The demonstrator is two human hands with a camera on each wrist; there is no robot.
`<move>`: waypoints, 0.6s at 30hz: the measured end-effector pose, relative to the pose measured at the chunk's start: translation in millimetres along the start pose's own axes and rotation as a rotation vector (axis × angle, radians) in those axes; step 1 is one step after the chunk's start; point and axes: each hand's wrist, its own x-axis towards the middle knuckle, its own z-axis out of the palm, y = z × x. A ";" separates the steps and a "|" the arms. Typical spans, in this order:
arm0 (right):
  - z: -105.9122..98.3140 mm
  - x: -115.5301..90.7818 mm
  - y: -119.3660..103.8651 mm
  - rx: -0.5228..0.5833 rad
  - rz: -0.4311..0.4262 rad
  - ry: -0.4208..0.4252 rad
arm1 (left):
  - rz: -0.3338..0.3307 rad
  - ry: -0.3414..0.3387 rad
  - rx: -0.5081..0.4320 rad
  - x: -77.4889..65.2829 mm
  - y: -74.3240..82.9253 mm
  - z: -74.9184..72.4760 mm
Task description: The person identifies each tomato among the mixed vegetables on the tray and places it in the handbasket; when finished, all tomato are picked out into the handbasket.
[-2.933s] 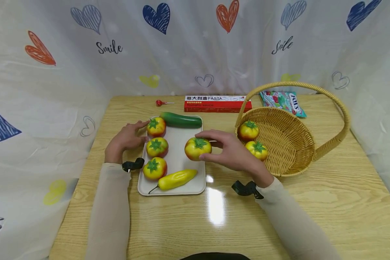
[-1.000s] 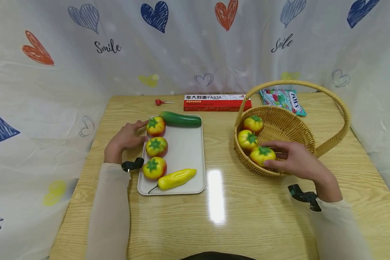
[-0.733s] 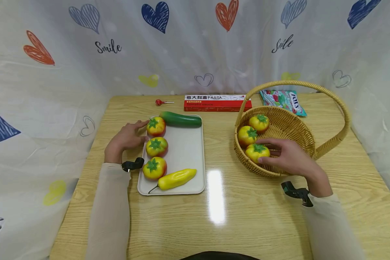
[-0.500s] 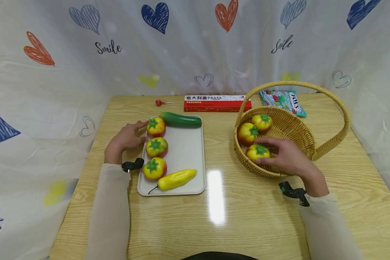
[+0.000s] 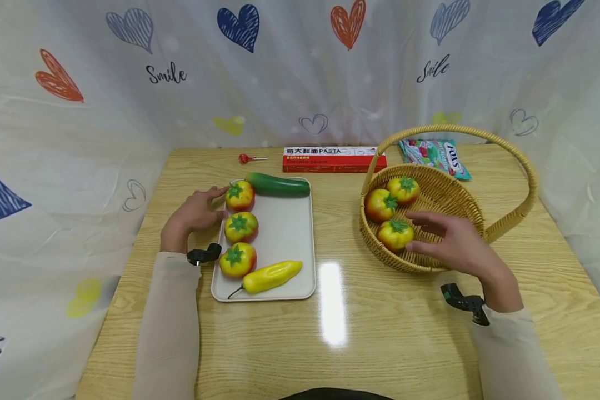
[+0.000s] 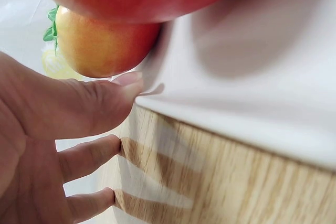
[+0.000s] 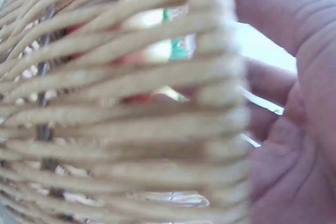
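In the basket [image 5: 452, 205], three yellow-red tomatoes with green star-shaped tops sit along its left side. The nearest tomato [image 5: 395, 235] lies just left of my right hand [image 5: 455, 241], whose thumb and fingers are spread apart and hold nothing. Basket weave hides most of that hand's work in the right wrist view. My left hand [image 5: 194, 214] rests at the left edge of the white tray [image 5: 287, 233], its thumb [image 6: 84, 106] by the rim. Along that edge stand the far tomato [image 5: 240, 195], the middle tomato [image 5: 241, 227] and the near tomato [image 5: 238, 259].
Also on the tray are a green cucumber-like vegetable [image 5: 278, 185] and a yellow pepper [image 5: 272, 276]. Behind lie a lollipop [image 5: 245, 159], a red-and-white pasta box [image 5: 334, 160] and a teal candy bag [image 5: 436, 156]. The basket's tall handle [image 5: 450, 129] arches over it.
My right hand has carried a tomato from over the tray into the basket, let go of it and drawn back rightward. The other basket tomatoes have shifted. My left hand has stayed put.
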 end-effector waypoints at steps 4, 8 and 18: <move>-1.3 -0.5 -14.0 0.020 -0.073 0.083 | 0.003 0.001 -0.005 -0.2 0.2 -0.3; 6.0 6.9 -36.6 0.094 -0.205 0.119 | 0.002 -0.002 -0.008 -0.7 0.4 -1.0; 50.7 48.6 -90.8 0.191 -0.363 -0.069 | 0.006 -0.004 -0.013 -0.5 0.3 -1.0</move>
